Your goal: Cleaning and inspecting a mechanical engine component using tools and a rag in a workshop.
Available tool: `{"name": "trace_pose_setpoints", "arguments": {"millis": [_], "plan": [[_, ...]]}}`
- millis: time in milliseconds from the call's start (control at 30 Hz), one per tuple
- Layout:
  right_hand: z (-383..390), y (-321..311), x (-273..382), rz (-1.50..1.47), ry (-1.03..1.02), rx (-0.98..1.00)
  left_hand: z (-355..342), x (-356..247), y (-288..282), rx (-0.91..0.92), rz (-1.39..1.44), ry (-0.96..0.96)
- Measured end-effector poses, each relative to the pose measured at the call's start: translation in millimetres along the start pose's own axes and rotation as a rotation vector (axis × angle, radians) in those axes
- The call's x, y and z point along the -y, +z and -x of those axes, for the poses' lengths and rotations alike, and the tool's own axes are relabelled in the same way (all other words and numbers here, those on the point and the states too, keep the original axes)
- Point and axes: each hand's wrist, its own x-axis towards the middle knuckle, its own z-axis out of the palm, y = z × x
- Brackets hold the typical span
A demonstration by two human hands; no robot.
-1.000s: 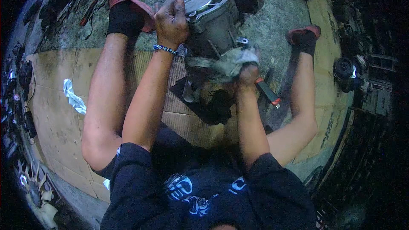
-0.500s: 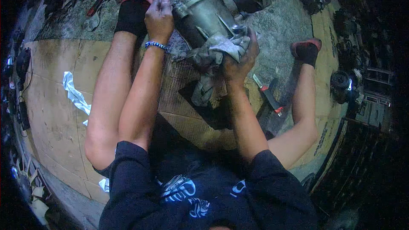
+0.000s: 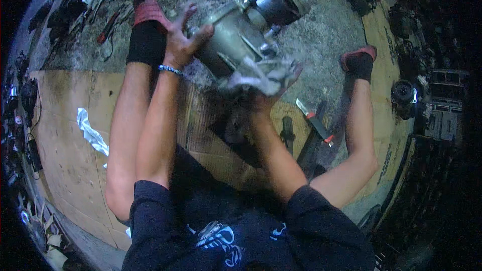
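Between my feet stands a grey metal machine housing (image 3: 228, 35) with a dark cylindrical part (image 3: 281, 2) at its upper right. My left hand (image 3: 183, 42) is at the housing's left side, fingers and thumb spread; the thumb overlaps the housing edge, and whether it touches is hard to tell. My right hand (image 3: 271, 100) is closed on a crumpled grey rag (image 3: 263, 76) against the lower front of the housing. Motion blurs the rag and this hand, and the rag hides some of the fingers.
A utility knife (image 3: 316, 123) with a red and black handle lies blade out beside my right forearm. Brown cardboard (image 3: 70, 145) covers the floor under my legs, with a white paper strip (image 3: 91, 133) on it. A red-handled tool (image 3: 108, 30) lies at the far left.
My left hand has gone from closed fingers to spread ones and moved slightly left and down. My right hand and the rag have moved a little left and down across the housing.
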Motion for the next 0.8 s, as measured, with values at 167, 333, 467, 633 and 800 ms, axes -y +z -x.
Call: {"name": "trace_pose_setpoints", "arguments": {"millis": [167, 333, 467, 633, 800], "plan": [[17, 10, -24, -0.118, 0.313, -0.097, 6, -1, 0, 0.159, 0.328, -0.295], [-28, 11, 39, -0.022, 0.084, 0.02, 20, -3, -4, 0.152, 0.305, -0.458], [-47, 10, 42, 0.288, -0.138, 0.159, 38, -3, 12, 0.003, 0.574, -0.547], [-64, -10, 40, 0.163, 0.074, 0.161, 77, 37, 27, -0.051, -0.256, -0.149], [-126, -52, 23, 0.09, -0.094, 0.378, 84, -42, 95, -0.13, 0.593, -0.626]]}}
